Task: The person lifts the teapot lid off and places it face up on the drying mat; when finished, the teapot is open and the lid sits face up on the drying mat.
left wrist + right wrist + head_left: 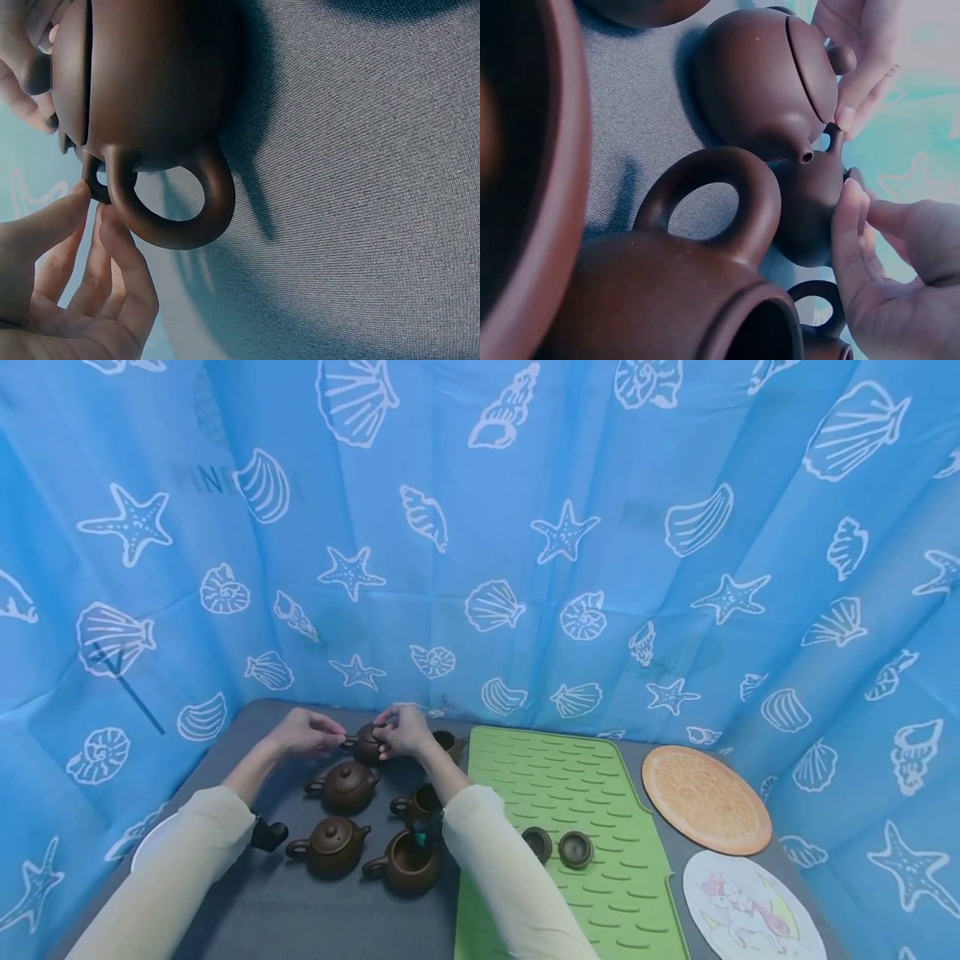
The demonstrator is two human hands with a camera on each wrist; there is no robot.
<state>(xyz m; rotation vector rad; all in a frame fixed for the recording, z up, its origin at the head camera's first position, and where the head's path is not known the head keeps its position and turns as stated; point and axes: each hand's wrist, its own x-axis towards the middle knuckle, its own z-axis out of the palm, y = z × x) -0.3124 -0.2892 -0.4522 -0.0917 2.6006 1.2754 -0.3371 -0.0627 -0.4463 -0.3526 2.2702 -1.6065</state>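
A small dark brown teapot [363, 745] stands at the back of the table. My left hand [303, 733] pinches its handle between thumb and fingertips. My right hand [405, 731] pinches the knob on its lid; in the right wrist view the right hand [904, 277] partly covers that teapot [806, 210]. Whether the lid is lifted cannot be told. In front of it are a middle teapot [345, 789] and a nearest teapot [330, 850], both lidded. To their right stand lidless brown pitchers: a near one [411, 870], a middle one [411, 808] and a far one [454, 747].
A green drying mat [555, 777] lies right of the pitchers, bearing two small brown cups [576, 850]. Farther right are an orange-patterned round mat [705, 797] and a white round mat with a drawing [750, 906]. A white round edge [148, 845] shows by my left sleeve. A blue curtain [480, 527] hangs behind.
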